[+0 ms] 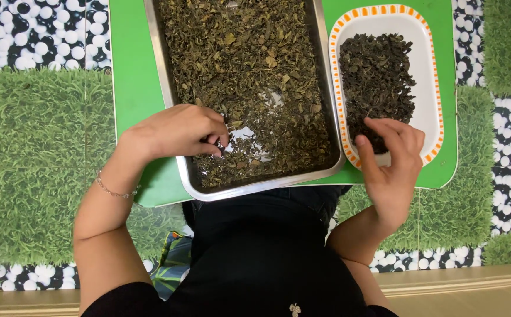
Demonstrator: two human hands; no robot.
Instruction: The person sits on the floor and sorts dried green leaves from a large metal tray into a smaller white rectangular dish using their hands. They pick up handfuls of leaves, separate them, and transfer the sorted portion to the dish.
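A steel tray [160,70] full of dried green-brown leaves [244,64] lies on a small green table [129,58]. My left hand [176,132] rests inside the tray's near left corner, fingers curled and pinching a few leaf bits. To the right stands a white oblong dish with an orange-dashed rim [428,64] holding a pile of darker leaves [376,76]. My right hand [393,161] hovers over the dish's near end, fingertips bunched above the dark pile; whether it holds leaves I cannot tell.
The floor around the table is tiled with squares of fake grass [38,147] and black-and-white pebbles [50,29]. A wooden ledge [455,282] runs along the bottom. My dark-clothed lap [261,252] sits under the tray's near edge.
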